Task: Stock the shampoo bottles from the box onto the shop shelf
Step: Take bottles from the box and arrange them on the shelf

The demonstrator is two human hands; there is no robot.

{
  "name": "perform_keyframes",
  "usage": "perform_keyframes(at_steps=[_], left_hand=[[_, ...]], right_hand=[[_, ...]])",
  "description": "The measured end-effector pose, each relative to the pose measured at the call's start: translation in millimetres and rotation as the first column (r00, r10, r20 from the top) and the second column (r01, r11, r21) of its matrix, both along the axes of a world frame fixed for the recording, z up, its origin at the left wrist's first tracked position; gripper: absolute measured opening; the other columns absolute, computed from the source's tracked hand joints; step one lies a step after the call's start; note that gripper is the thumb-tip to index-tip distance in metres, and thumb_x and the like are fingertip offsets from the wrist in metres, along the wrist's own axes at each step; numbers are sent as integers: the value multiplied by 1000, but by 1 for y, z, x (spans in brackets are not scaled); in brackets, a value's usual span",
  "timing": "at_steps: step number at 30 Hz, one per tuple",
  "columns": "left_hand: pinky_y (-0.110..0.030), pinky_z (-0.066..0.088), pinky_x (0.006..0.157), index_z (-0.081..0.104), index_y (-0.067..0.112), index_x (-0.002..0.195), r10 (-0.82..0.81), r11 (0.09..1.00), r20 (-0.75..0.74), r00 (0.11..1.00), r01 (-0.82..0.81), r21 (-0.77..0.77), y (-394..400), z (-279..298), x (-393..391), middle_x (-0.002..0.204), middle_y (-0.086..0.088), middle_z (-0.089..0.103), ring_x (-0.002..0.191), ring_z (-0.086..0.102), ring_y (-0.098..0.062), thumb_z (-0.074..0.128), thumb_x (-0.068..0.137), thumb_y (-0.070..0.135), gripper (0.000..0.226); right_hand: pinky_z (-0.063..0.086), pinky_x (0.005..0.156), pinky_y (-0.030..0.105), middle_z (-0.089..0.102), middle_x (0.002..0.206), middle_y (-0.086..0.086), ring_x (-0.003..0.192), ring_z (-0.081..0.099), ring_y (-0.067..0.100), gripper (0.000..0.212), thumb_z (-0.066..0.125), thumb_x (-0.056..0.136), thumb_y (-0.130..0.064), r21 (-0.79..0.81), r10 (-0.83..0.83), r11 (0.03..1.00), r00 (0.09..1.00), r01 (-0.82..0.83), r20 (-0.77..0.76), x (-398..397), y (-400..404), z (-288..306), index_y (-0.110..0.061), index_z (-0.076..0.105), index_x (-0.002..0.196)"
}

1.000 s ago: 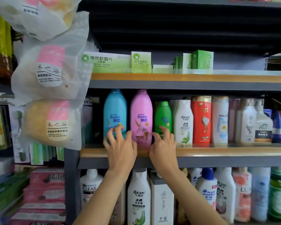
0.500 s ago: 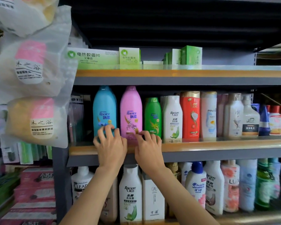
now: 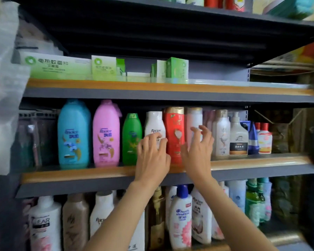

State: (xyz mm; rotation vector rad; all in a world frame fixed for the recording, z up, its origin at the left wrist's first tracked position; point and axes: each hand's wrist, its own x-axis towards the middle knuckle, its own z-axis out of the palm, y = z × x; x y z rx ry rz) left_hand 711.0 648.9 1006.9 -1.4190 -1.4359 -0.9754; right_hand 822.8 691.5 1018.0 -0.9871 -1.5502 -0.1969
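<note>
The middle shelf [image 3: 80, 175] holds a row of upright shampoo bottles: blue [image 3: 73, 134], pink [image 3: 106, 134], green [image 3: 132, 140], white Racien [image 3: 155, 124], red [image 3: 174, 134] and a pale bottle [image 3: 194, 118]. My left hand [image 3: 152, 156] reaches over the shelf edge, and its fingertips touch the front of the white Racien bottle. My right hand [image 3: 199, 149] hovers with spread, loosely bent fingers in front of the pale bottle, just right of the red one. Neither hand carries a bottle. No box is in view.
More bottles [image 3: 238, 138] fill the row's right end. The lower shelf holds bottles such as a white Clear one [image 3: 43, 225]. Green cartons [image 3: 60, 67] sit on the upper shelf. Bagged goods [image 3: 2, 87] hang at the left edge.
Both hands have slid right along the middle shelf, from the blue and pink bottles to the white, red and pale ones. The view has shifted right as well.
</note>
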Motion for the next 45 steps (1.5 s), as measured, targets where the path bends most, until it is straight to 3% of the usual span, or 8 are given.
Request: perform_keyframes(at_steps=[5, 10, 15, 21, 29, 36, 41, 45], left_hand=[[-31, 53, 75, 62, 14, 102, -63, 994, -25, 998, 60, -96, 41, -4, 66, 108, -6, 60, 95, 60, -23, 60, 70, 20, 33], [-31, 54, 69, 65, 14, 97, -40, 987, -28, 999, 35, -156, 72, -2, 102, 106, -8, 60, 92, 60, -24, 44, 70, 23, 35], [-33, 51, 64, 67, 17, 91, 46, 988, 3, 999, -45, -150, 87, 0, 120, 103, -4, 61, 98, 41, -18, 32, 70, 27, 42], [-36, 48, 71, 68, 21, 87, 134, 976, 6, 991, -131, -172, 95, -4, 122, 105, -2, 60, 101, 43, -18, 33, 71, 27, 39], [-35, 43, 75, 69, 17, 79, 117, 984, 17, 993, -113, -135, 99, -8, 126, 97, -1, 63, 97, 45, -17, 34, 72, 23, 37], [-34, 34, 90, 72, 11, 98, 87, 977, -66, 994, -98, -190, 104, -7, 135, 105, -2, 69, 96, 65, -22, 37, 73, 19, 44], [-35, 33, 92, 73, 11, 99, 104, 974, -67, 992, -115, -194, 105, -10, 135, 107, -1, 70, 98, 64, -21, 37, 73, 20, 45], [-47, 39, 89, 72, 14, 99, 165, 975, -28, 986, -167, -145, 104, -11, 136, 109, -3, 67, 105, 47, -20, 46, 72, 19, 38]], right_hand=[[28, 109, 46, 25, 145, 24, 132, 26, 40, 71, 64, 85, -25, -205, -19, 979, 986, -16, -164, 82, 62, 12, 3, 30, 141], [31, 107, 46, 33, 140, 25, 130, 32, 40, 89, 67, 82, -25, -318, 170, 927, 979, -198, -115, 104, 94, 8, 0, 11, 147], [45, 91, 45, 43, 135, 20, 123, 45, 36, 87, 68, 81, -31, -364, 151, 921, 989, -141, 0, 108, 107, 5, -1, 14, 143], [49, 75, 40, 52, 121, 13, 107, 57, 34, 67, 69, 77, -40, -341, 104, 937, 993, -78, 58, 106, 110, 4, -5, 32, 120], [46, 86, 43, 40, 131, 14, 122, 45, 35, 90, 73, 73, -43, -422, 166, 897, 985, -129, 52, 112, 113, 13, -8, 21, 138], [46, 80, 40, 46, 124, 15, 115, 50, 35, 62, 66, 80, -40, -389, 182, 906, 983, -165, 6, 112, 111, 12, -4, 34, 119], [47, 79, 40, 49, 121, 13, 111, 53, 34, 57, 68, 79, -38, -404, 210, 893, 978, -199, -18, 113, 114, 12, -5, 36, 113], [48, 78, 40, 51, 121, 12, 110, 52, 34, 59, 70, 76, -36, -418, 205, 888, 979, -191, -10, 113, 115, 12, -6, 35, 113]])
